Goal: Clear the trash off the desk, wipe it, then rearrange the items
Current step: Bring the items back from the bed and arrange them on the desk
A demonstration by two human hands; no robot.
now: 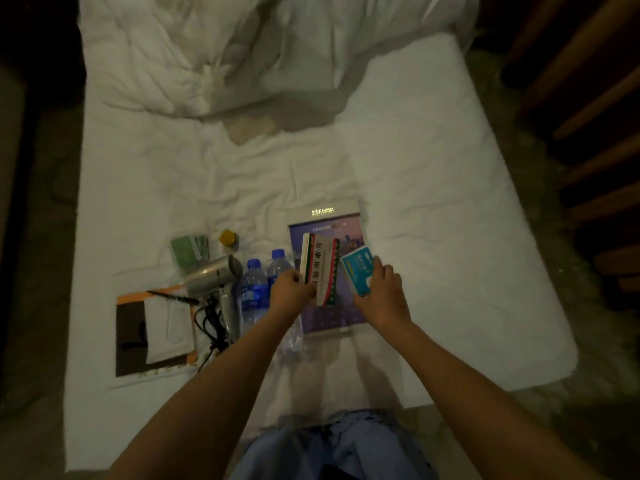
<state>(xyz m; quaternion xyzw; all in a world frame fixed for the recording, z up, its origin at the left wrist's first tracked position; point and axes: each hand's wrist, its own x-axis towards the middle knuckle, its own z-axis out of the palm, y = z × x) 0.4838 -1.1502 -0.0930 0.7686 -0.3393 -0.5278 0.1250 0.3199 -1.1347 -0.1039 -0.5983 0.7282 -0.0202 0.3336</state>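
Left hand: my left hand [290, 288] has its fingers [294, 277] curled round the near end of the red-and-green striped box [320, 269], gripping it.
Right hand: my right hand [380, 288] pinches the blue box [358, 271], fingers over its right edge, thumb hidden beneath.
Boxes: both sit just above the purple booklet [327, 318], which lies flat on the bed [433, 202] beneath my fingers; whether they touch it I cannot tell.
Left of my left fingers: two water bottles [254, 292] with blue caps lie close beside them, then a silver hair dryer [216, 271] with its black cord.
Farther left: a dark folder [133, 336] with a pen [173, 296] across it.
Beyond the dryer: a green packet [189, 249] and a small yellow-capped jar [228, 239].
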